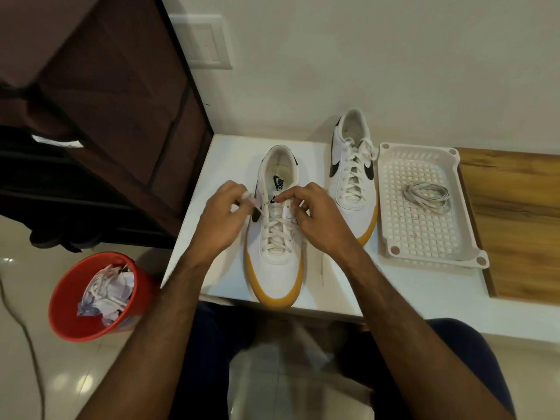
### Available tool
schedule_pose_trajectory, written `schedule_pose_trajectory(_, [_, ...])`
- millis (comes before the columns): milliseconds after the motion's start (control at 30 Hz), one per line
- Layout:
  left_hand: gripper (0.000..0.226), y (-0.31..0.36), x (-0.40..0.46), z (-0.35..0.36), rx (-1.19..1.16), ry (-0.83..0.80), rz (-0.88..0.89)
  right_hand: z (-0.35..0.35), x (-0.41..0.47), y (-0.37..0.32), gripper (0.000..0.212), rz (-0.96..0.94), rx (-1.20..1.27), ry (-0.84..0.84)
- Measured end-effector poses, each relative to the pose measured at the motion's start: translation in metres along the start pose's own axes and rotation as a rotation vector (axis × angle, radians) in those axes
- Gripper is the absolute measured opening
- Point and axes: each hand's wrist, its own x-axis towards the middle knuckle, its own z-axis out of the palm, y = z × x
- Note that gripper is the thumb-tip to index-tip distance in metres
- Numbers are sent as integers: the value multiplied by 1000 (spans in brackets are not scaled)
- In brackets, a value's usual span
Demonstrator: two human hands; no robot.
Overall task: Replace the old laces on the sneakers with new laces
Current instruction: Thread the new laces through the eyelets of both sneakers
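— What did the sneakers sit on?
— A white tabletop (230, 165) against a cream wall, with a wood-grain board (515, 213) to the right.

— And the grip?
— The left hand (222, 216) and right hand (315, 216) each pinched an end of the white lace (274, 230) on the near white sneaker with a yellow sole (274, 268). "NIKE" showed just beyond the fingers.

— Elsewhere?
— The second matching sneaker (353, 177) lay right of the hands; further right, a white perforated plastic tray (424, 237) held a coiled grey-white lace (427, 197). Left, a red bin (69, 298) held crumpled paper.
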Motion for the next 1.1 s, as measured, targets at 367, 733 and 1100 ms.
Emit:
schedule_pose_trajectory(367, [16, -3, -3, -30, -384, 427, -225, -2, 0, 2, 47, 18, 22, -10])
schedule_pose_trajectory(733, [18, 1, -1, 2, 418, -139, 7, -3, 0, -1, 46, 20, 17, -10])
schedule_pose_trajectory(1100, [12, 3, -3, -3, 148, -74, -32, -3, -1, -1, 47, 7, -22, -22])
